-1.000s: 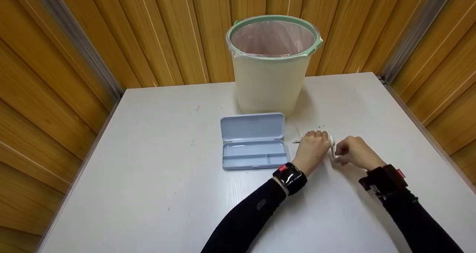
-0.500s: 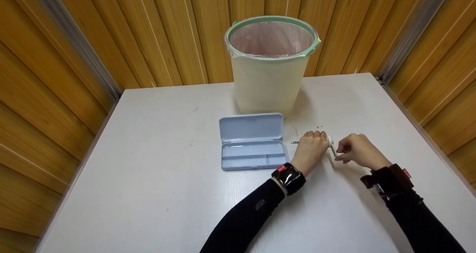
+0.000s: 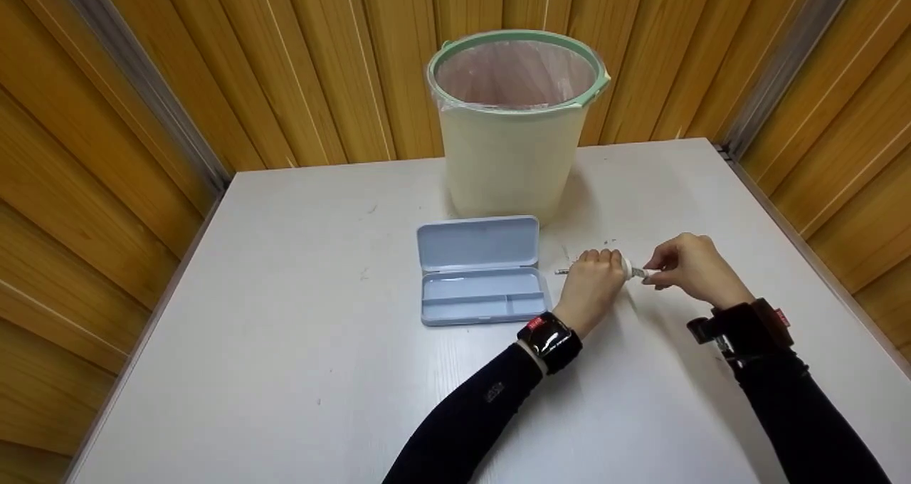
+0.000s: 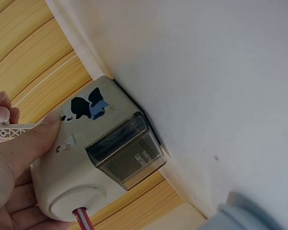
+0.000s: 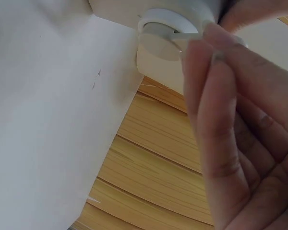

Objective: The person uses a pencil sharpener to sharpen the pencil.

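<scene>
Wood-panelled walls enclose the white desk (image 3: 285,370). Right of centre, the left hand (image 3: 594,285) clamps the cream plastic crank sharpener (image 4: 86,163); the right hand (image 3: 694,267) pinches its white crank handle (image 3: 635,272). Likely light, rigid, prone to sliding: hold the body firmly.

Small print on the pencil sharpener's (image 4: 98,158) dark shavings drawer (image 4: 127,153), too blurred to read

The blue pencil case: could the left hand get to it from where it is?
Probably yes. The blue pencil case lies open just beside the left hand, nothing between them, though that hand grips the sharpener.
</scene>
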A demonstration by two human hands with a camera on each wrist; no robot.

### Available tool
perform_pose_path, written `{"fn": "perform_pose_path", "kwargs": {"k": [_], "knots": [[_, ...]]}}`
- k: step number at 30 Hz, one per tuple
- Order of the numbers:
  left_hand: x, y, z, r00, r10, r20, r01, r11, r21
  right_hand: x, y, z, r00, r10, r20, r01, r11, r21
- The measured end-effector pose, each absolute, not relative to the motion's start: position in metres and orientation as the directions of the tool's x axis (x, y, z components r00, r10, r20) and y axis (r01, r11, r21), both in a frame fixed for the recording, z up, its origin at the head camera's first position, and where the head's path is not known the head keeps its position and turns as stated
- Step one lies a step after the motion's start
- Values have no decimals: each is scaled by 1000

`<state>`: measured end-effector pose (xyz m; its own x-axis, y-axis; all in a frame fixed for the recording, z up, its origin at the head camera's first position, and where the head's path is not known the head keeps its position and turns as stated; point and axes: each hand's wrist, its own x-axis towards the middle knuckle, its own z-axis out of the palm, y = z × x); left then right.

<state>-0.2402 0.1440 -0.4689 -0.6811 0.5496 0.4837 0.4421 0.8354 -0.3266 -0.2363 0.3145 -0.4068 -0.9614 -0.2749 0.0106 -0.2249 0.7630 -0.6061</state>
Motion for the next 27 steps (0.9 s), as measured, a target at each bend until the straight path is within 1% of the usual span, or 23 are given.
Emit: {"fn": "perform_pose_path", "kwargs": {"k": [4, 7, 15, 17, 21, 27], "knots": [[-241, 143, -469, -673, 553, 492, 456, 833, -314, -238, 310, -405, -970, -227, 86, -233, 774, -588], [-241, 143, -468, -669, 561, 487, 472, 827, -305, -243, 306, -403, -975, -193, 112, -222, 787, -576], [-244, 141, -469, -659, 570, 491, 490, 820, -295, -262, 295, -406, -963, -179, 199, -253, 853, -456], [-244, 140, -469, -655, 569, 497, 485, 821, -300, -266, 294, -409, -960, -170, 221, -254, 860, -442], [-243, 140, -470, -647, 568, 508, 480, 822, -308, -271, 293, -415, -957, -154, 245, -253, 856, -450], [-243, 141, -471, -641, 559, 526, 479, 827, -296, -279, 295, -422, -961, -143, 238, -243, 847, -473]]}}
